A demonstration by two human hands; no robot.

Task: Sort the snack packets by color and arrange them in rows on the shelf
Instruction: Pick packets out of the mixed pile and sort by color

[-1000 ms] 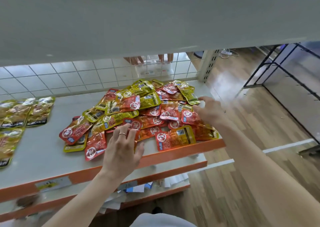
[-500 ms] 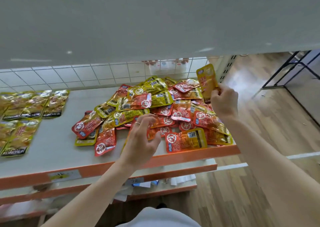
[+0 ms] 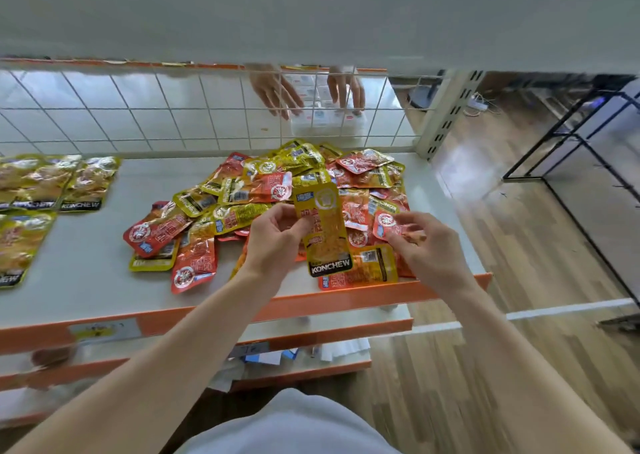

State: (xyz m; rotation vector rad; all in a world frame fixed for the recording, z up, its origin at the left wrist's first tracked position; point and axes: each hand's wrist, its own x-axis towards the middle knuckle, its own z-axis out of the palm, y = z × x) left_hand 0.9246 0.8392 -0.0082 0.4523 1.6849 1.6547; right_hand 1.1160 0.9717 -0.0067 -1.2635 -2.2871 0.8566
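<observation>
Yellow packet [image 3: 325,232] pinched upright by left hand [image 3: 273,242] fingers, above mixed pile [image 3: 242,194]. Yellow rows [image 3: 52,183] well left, left hand nearer. Right hand [image 3: 429,249] fingers curled, grasp unclear.

Both bare forearms reach forward from the lower corners of the view and converge ahead of the body. The left hand [image 3: 277,246], its wrist straight, pinches the left edge of an upright yellow foil snack packet [image 3: 325,235] between thumb and curled fingers. The right hand [image 3: 429,249] hovers just beside that packet, back facing up and fingers loosely bent leftward. Their tips are blurred, so whether they pinch anything cannot be told.
</observation>
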